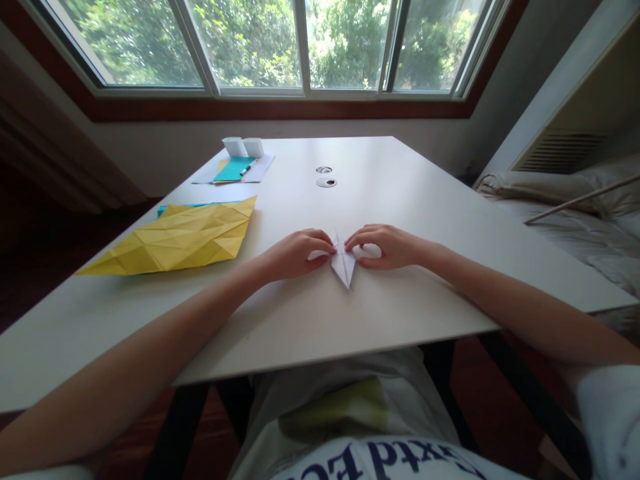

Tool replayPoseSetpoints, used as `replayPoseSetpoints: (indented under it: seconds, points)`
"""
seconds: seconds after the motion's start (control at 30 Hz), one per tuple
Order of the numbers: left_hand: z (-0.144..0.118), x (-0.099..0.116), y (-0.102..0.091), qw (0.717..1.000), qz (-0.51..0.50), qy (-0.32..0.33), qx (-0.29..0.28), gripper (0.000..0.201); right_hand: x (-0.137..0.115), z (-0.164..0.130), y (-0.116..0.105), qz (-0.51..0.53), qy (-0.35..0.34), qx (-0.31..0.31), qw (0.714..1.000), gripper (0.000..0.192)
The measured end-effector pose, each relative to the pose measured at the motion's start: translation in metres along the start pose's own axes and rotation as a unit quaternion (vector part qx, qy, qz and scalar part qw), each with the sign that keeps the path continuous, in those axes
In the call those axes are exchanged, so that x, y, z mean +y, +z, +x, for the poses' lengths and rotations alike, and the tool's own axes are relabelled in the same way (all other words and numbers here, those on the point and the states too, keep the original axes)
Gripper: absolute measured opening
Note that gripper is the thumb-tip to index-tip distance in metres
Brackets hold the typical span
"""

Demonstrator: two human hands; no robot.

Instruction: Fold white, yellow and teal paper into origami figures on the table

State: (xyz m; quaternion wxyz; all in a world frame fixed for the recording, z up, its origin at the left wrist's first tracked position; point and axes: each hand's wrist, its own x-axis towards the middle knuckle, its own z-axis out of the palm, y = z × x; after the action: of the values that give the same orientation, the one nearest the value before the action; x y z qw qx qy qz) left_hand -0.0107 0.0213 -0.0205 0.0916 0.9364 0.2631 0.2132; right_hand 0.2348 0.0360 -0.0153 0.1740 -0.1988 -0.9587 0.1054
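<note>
A small piece of white folded paper point(344, 268), narrow and diamond-shaped, lies on the white table point(295, 320) in front of me, one point towards me. My left hand point(303, 252) rests at its left edge, thumb and fingertips bent together against the paper. From the other side my right hand point(383, 247) touches its upper right edge with curled fingers, the thumb lying lower beside it. The fingers of both hands partly cover the paper's upper half.
A large creased yellow paper point(200, 233) lies on the left, over something teal. Farther back are teal sheets point(235, 169), a marker point(248, 167) and white paper boxes point(233, 147). Two round discs point(327, 183) sit mid-table. A window point(260, 47) is beyond.
</note>
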Motion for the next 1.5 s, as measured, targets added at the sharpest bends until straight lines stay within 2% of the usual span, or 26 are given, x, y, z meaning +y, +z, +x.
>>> replayPoseSetpoints:
  seconds: [0.17,0.3,0.47,0.63,0.73,0.87,0.93,1.03,1.1,1.2,1.33,1.5]
  points:
    - [-0.001,-0.001,-0.001,1.0,-0.005,-0.002,-0.005,0.025,0.0,0.001,0.0,0.006,0.005,-0.005,1.0,0.029]
    - [-0.001,-0.001,-0.002,1.0,-0.011,0.0,-0.012,0.021,0.0,0.002,0.002,0.019,0.009,0.004,1.0,0.023]
    - [0.0,0.001,-0.004,0.999,-0.033,-0.025,-0.01,0.016,-0.001,0.007,0.011,0.051,0.083,0.065,0.993,0.023]
    - [0.004,0.002,0.001,0.991,-0.063,-0.111,0.031,0.018,-0.002,0.01,0.018,0.085,0.159,0.104,0.978,0.013]
    - [0.006,0.0,0.005,0.984,-0.063,-0.162,0.044,0.017,-0.001,0.01,0.021,0.111,0.184,0.119,0.969,0.032]
    - [0.006,0.0,0.009,0.976,-0.073,-0.192,0.066,0.042,0.002,0.009,0.023,0.111,0.184,0.121,0.969,0.053]
    - [0.006,0.001,0.011,0.979,-0.066,-0.181,0.069,0.038,0.003,0.009,0.024,0.091,0.174,0.128,0.972,0.051]
    - [0.006,0.004,0.012,0.989,-0.039,-0.129,0.052,0.013,0.005,0.008,0.025,0.057,0.155,0.133,0.977,0.034]
    - [0.005,0.005,0.013,0.994,-0.012,-0.09,0.055,0.015,0.006,0.008,0.025,0.043,0.141,0.121,0.982,0.022]
    - [0.004,0.009,0.012,0.995,0.054,-0.045,0.066,0.017,0.005,0.008,0.025,0.032,0.114,0.11,0.987,0.017]
    - [0.004,0.014,0.008,0.994,0.107,0.018,0.009,0.023,0.002,0.01,0.022,0.01,0.088,0.108,0.99,0.016]
    - [0.006,0.018,0.003,0.995,0.094,0.026,-0.019,0.023,0.0,0.01,0.022,-0.02,0.089,0.103,0.991,0.018]
